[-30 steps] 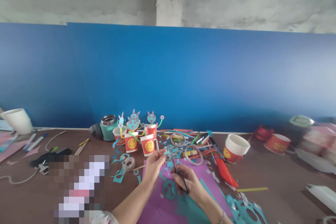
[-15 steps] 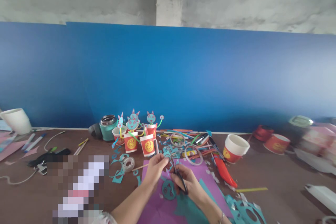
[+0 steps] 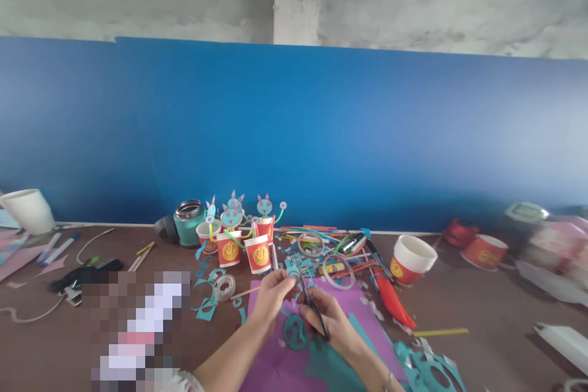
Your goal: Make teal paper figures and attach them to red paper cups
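Blue panels (image 3: pixel 285 135) backed the brown desk (image 3: pixel 459 297) as the left hand (image 3: pixel 272 291) pinched a small teal paper cutout (image 3: pixel 293 271) beside scissors (image 3: pixel 324 326) gripped in the right hand (image 3: pixel 336 317), above a purple sheet (image 3: pixel 275 364), the tight clearance risking a miscut or nicked fingertip.

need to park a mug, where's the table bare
Right: table between the stacked cups, yellow strip and white box. Lower left: below the white cord. Crowded: the middle, from the figure cups to the purple sheet under left hand and right hand.
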{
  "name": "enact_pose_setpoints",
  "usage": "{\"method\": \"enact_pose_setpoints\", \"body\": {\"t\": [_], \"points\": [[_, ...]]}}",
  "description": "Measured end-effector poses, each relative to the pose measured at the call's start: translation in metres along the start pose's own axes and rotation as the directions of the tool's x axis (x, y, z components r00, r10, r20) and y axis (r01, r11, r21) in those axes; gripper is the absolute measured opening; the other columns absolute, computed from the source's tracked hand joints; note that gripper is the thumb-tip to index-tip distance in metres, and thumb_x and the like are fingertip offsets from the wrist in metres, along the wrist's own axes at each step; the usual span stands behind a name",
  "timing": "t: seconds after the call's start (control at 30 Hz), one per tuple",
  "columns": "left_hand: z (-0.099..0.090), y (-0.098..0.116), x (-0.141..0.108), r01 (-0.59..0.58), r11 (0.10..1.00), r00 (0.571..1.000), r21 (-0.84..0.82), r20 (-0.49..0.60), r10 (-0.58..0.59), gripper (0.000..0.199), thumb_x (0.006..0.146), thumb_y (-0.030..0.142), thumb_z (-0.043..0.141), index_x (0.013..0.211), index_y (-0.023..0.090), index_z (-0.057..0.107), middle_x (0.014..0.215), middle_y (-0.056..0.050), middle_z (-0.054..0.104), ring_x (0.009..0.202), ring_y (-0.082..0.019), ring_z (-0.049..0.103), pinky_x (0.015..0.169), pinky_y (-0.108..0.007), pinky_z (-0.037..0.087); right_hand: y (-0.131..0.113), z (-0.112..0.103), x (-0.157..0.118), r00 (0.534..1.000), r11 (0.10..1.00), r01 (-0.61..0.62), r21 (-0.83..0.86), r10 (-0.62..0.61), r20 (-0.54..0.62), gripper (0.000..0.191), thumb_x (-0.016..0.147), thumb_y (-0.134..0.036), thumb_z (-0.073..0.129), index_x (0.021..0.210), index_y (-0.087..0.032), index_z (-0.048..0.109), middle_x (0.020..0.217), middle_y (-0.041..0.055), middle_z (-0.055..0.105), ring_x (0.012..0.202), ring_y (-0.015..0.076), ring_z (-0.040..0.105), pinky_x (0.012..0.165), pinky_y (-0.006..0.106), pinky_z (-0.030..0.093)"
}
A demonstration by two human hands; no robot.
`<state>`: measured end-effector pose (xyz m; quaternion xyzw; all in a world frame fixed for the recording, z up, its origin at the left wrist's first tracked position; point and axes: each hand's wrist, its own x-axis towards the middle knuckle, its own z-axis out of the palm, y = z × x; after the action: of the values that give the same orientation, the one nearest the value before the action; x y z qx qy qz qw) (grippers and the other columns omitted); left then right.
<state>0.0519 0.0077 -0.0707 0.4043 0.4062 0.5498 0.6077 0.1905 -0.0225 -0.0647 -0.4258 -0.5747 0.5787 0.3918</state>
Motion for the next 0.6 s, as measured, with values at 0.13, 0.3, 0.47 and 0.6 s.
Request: {"method": "enact_pose_setpoints", "body": {"t": [0.13,0.3,0.47,0.6], "points": [[0.0004,0.0015,-0.0004,0.009,1.0,1.0,-0.016,0.003,-0.009,0.027,0.059,0.036,0.071,0.055,0.016,0.053,0.05,0.001,0.058,0.045,-0.009,0.045,0.049,-0.022,0.03,0.0009,-0.0002,0.0011,1.0,0.999,0.014,0.037,-0.014,0.005,0.042,0.066,-0.053,0.069,0.077,-0.015,0.054,0.043,-0.0076,0.047,0.034,0.0052,0.041,0.036,0.016,0.03],[-0.0002,0.0023,0.0,0.013,1.0,1.0,-0.02,-0.004,-0.013,0.027,0.058,0.037,0.072,0.055,0.016,0.055,0.049,0.001,0.057,0.045,-0.009,0.045,0.049,-0.022,0.031,0.0012,-0.0006,0.0018,1.0,0.998,0.018,0.054,-0.018,-0.002,0.04,0.066,-0.051,0.071,0.073,-0.016,0.054,0.043,-0.0085,0.044,0.033,0.0038,0.038,0.033,0.015,0.029],[0.0,0.0038,-0.0013,0.013,1.0,0.999,-0.018,-0.031,-0.014,0.027,0.057,0.037,0.072,0.055,0.015,0.056,0.05,0.001,0.057,0.046,-0.009,0.045,0.049,-0.022,0.031,0.0014,-0.0008,0.0013,1.0,0.998,0.01,0.054,-0.01,-0.005,0.036,0.066,-0.045,0.073,0.072,-0.016,0.054,0.044,-0.0088,0.043,0.033,0.0035,0.038,0.033,0.014,0.032],[-0.0005,0.0039,-0.0012,0.015,1.0,1.0,-0.021,-0.026,-0.015,0.026,0.058,0.036,0.072,0.056,0.015,0.057,0.05,0.001,0.057,0.047,-0.009,0.045,0.05,-0.021,0.03,0.0013,-0.0003,0.0011,1.0,0.999,-0.003,0.047,0.004,-0.01,0.036,0.067,-0.046,0.072,0.074,-0.015,0.055,0.043,-0.0089,0.043,0.034,0.0038,0.037,0.033,0.014,0.033]]}}
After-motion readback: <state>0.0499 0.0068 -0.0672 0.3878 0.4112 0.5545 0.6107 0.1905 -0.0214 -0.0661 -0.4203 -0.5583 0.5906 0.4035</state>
